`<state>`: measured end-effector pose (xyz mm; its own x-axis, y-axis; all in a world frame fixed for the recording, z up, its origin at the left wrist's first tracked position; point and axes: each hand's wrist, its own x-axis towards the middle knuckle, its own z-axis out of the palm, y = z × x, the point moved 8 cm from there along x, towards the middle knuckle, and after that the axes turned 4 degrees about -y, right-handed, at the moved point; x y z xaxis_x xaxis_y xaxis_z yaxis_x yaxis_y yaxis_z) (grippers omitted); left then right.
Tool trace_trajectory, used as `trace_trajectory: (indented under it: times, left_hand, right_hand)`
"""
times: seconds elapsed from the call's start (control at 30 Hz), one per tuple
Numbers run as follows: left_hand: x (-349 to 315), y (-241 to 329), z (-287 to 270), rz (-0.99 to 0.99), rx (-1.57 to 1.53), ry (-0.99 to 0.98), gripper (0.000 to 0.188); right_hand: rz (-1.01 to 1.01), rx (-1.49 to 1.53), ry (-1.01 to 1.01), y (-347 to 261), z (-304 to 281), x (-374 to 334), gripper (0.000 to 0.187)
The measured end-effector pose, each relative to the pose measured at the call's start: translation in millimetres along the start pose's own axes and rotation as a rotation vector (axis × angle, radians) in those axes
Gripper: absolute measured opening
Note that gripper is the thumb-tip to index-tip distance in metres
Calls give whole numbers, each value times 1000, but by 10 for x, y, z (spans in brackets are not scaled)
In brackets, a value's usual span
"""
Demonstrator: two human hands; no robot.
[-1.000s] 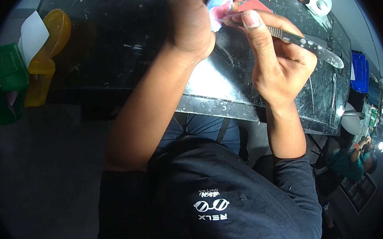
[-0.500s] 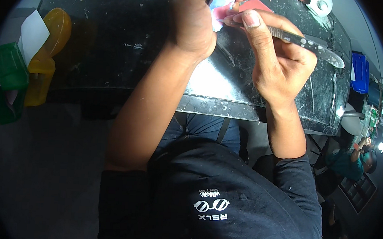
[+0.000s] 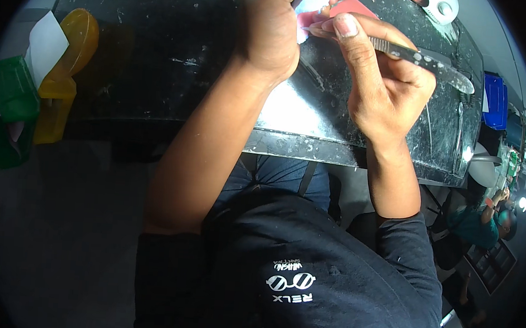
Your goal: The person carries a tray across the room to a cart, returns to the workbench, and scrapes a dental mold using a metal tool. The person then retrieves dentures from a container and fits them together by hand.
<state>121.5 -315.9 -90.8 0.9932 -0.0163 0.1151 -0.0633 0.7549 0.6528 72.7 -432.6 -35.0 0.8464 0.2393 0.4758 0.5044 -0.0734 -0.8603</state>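
My left hand [image 3: 269,33] is closed around a small dental cast [image 3: 311,1], whitish-blue with pink wax on it, at the top edge of the view. Part of the cast is hidden by the fingers. Pinched in my right hand [image 3: 388,75] is a wax knife [image 3: 431,66] with a dark, white-spotted handle and a ribbed collar. Its thin tip touches or almost touches the pink part of the cast. Just behind the right fingers lies a flat pink wax sheet [image 3: 357,8] on the black table [image 3: 176,91].
A white round device [image 3: 443,9] stands at the far right of the table, with a thin metal tool [image 3: 459,126] near the right edge. Yellow [image 3: 57,101] and green bins [image 3: 15,89] hang beyond the left edge. Another person [image 3: 484,225] sits at the far right.
My left hand and the cast have shifted slightly to the right. The wax knife keeps nearly the same place against the pink part.
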Motion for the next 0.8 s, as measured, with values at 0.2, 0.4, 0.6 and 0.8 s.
trace_trajectory:
  times: [0.2, 0.4, 0.6, 0.8]
  left_hand:
    - [-8, -26, 4, -43, 23, -87, 18]
    - [-24, -1, 31, -22, 9, -71, 17]
    - [-4, -33, 12, -17, 37, -91, 16]
    - [-48, 9, 61, -69, 36, -75, 17]
  right_hand:
    - [23, -150, 9, 32, -74, -34, 13]
    - [77, -151, 10, 35, -64, -27, 13]
    - [57, -64, -7, 51, -48, -20, 14]
    - [69, -37, 2, 58, -50, -22, 14]
